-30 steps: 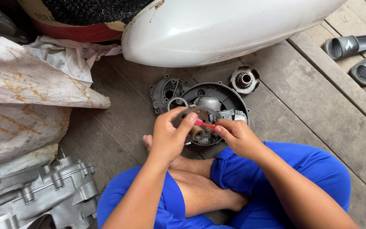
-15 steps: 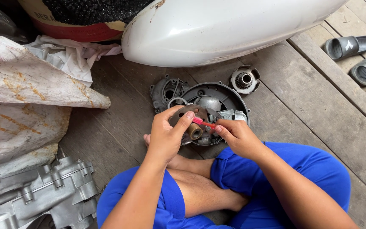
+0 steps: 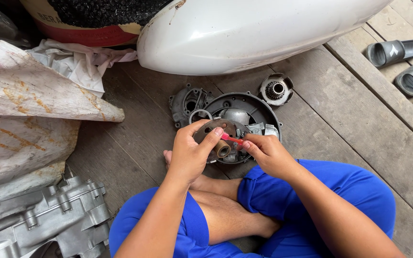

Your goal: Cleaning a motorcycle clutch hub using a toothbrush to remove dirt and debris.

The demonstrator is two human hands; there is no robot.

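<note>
left hand [image 3: 190,153] grasping a rusty round metal part [image 3: 214,135] at frame centre, right hand [image 3: 267,154] pinching a small red tool [image 3: 232,139] against it, dark round cover [image 3: 259,106] just behind on wooden floor [image 3: 350,119], white scooter body [image 3: 244,28] above

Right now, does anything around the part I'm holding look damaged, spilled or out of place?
Nothing spilled. The round metal part in the left hand looks rusty brown, and the white body panel shows scuffs. The right hand holds a red tool against it.
</note>
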